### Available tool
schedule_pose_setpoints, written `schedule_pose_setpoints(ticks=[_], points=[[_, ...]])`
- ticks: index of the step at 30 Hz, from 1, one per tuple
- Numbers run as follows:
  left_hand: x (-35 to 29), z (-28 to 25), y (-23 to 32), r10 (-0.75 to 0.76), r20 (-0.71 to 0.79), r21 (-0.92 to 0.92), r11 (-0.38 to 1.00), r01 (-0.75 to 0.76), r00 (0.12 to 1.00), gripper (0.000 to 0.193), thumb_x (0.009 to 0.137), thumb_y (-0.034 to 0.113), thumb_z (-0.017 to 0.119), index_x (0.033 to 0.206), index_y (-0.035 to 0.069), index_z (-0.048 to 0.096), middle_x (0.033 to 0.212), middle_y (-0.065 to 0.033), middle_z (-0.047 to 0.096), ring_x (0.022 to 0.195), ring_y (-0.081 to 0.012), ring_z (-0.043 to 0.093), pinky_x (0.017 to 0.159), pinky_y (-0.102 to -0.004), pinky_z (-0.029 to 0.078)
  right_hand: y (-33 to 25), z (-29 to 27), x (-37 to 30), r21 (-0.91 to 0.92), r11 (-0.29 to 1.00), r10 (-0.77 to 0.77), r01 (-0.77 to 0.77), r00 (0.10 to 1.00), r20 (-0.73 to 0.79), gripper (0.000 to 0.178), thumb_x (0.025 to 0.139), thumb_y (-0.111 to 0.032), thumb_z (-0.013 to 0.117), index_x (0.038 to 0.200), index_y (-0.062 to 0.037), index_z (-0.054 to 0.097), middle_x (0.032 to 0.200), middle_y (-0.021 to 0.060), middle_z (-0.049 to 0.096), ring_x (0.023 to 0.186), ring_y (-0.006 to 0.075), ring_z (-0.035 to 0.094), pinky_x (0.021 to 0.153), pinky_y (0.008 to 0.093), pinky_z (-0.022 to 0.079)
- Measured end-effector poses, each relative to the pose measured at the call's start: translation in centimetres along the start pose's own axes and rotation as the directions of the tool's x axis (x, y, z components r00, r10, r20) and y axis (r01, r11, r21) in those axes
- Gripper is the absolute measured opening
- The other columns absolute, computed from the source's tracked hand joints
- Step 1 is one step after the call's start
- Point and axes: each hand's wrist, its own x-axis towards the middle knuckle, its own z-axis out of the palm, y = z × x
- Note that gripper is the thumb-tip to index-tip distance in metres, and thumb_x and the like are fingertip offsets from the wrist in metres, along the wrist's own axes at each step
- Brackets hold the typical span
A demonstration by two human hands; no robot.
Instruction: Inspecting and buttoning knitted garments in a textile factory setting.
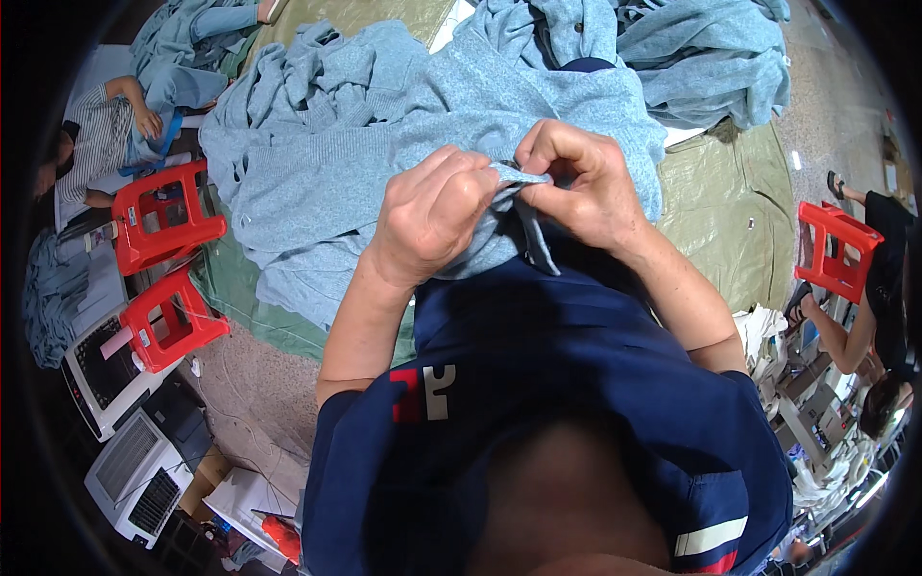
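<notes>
A light blue-grey knitted garment [322,187] lies spread in front of me, and part of it reaches my lap. Between my hands a narrow edge [519,175] of this garment is drawn up, and its loose end hangs down toward my dark blue clothing. My left hand [432,206] is closed in a fist around the strip. My right hand [588,182] pinches the same edge between thumb and bent fingers, close beside the left. Whether anything small sits in the right pinch is hidden.
More blue-grey knitwear [715,62] is heaped at the far right. An olive-green sheet [744,226] lies under the garments. Red plastic stools stand at left [173,216] and right [837,250]. One person in a striped top [101,125] sits at left; another person [888,259] is at right.
</notes>
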Motion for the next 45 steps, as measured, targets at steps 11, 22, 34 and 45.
schedule_pose_setpoints(ticks=[11,22,34,45], points=[[1.0,-0.6,0.5,-0.28,0.203,-0.06,0.953,0.297,0.938,0.025,0.075,0.016,0.079,0.09,0.002,0.065,0.078,-0.0085,0.066,0.064,-0.0204,0.062,0.057,-0.03,0.047,1.3,0.1,-0.4,0.243,0.956,0.173,-0.165,0.985,-0.011,0.017,0.07,0.005,0.066,0.076,-0.003,0.053,0.081,-0.0013,0.061,0.06,0.002,0.047,0.05,0.0204,0.037],[0.6,0.8,-0.2,-0.137,0.114,0.154,0.981,0.119,0.984,0.021,0.068,0.007,0.076,0.083,0.002,0.063,0.069,-0.0089,0.059,0.059,-0.028,0.057,0.053,-0.0358,0.044,1.8,-0.1,-0.1,-0.091,0.996,-0.005,0.002,1.0,-0.024,0.017,0.072,0.005,0.063,0.083,-0.0023,0.054,0.08,0.0048,0.055,0.062,0.0102,0.052,0.054,0.0242,0.043],[-3.3,1.4,-8.8,-0.67,0.08,0.071,0.743,0.666,0.738,0.017,0.084,0.014,0.068,0.096,0.002,0.069,0.092,-0.0104,0.065,0.087,-0.0278,0.063,0.079,-0.0324,0.048,4.4,0.9,-2.0,-0.847,0.532,-0.054,0.021,0.999,-0.009,0.048,0.074,-0.037,0.078,0.096,-0.0033,0.052,0.083,0.0123,0.058,0.074,0.0301,0.061,0.065,0.0385,0.047],[-7.3,-4.3,-8.8,-0.869,0.183,-0.735,0.19,0.651,0.46,0.021,0.087,0.005,0.064,0.104,-0.005,0.068,0.095,-0.0087,0.069,0.086,-0.0126,0.063,0.081,-0.0247,0.047,3.5,-0.5,-2.2,-0.639,0.746,0.105,-0.187,0.981,-0.164,0.042,0.075,-0.031,0.077,0.096,-0.0005,0.058,0.094,0.0169,0.059,0.083,0.0352,0.061,0.075,0.0421,0.05]])
